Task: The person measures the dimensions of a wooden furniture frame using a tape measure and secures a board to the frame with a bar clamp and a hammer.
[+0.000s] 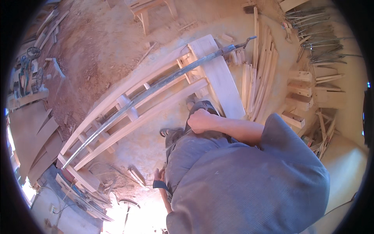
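My left hand (159,176) hung low beside my thigh, fingers hidden, so I couldn't tell their state. My right hand (199,121) was fisted shut on my knee. Beyond lay the wooden frame (132,105), a long bar clamp (156,87) lying along it.

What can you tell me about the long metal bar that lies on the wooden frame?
The long metal bar is thin, grey and dull, like a bar clamp. It lies along the pale wooden frame on the sandy floor, running diagonally from lower left to upper right, with a small fitting at its upper end. It rests on the frame's slats. No hand touches it.
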A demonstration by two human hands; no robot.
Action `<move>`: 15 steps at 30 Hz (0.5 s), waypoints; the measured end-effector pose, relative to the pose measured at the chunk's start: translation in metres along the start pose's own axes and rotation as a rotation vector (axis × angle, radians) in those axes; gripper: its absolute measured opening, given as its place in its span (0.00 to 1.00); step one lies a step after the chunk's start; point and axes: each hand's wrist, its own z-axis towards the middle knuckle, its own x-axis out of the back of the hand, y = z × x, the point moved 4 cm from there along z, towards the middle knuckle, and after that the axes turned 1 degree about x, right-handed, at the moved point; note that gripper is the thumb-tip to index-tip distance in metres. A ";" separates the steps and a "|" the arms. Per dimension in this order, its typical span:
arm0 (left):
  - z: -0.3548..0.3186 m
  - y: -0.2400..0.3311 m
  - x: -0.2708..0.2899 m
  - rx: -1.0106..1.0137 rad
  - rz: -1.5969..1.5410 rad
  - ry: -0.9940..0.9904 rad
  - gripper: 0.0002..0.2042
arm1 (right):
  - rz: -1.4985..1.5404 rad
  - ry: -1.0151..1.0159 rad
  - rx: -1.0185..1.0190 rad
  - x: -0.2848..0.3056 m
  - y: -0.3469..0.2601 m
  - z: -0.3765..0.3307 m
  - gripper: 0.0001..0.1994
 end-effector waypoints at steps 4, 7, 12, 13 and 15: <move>-0.027 0.012 0.016 -0.101 0.016 0.050 0.28 | -0.170 -0.063 -0.006 0.010 -0.041 0.023 0.15; -0.054 0.012 0.049 -0.135 -0.039 0.123 0.28 | -0.190 0.016 -0.039 0.013 -0.093 0.047 0.14; -0.074 0.044 0.111 -0.023 -0.540 0.213 0.33 | 0.095 0.227 0.014 -0.009 -0.217 0.112 0.21; -0.078 0.060 0.119 -0.052 -0.680 0.205 0.34 | 0.156 0.183 0.084 -0.020 -0.253 0.122 0.22; -0.075 0.082 0.135 -0.109 -0.899 0.037 0.33 | 0.275 0.103 0.214 -0.034 -0.337 0.137 0.25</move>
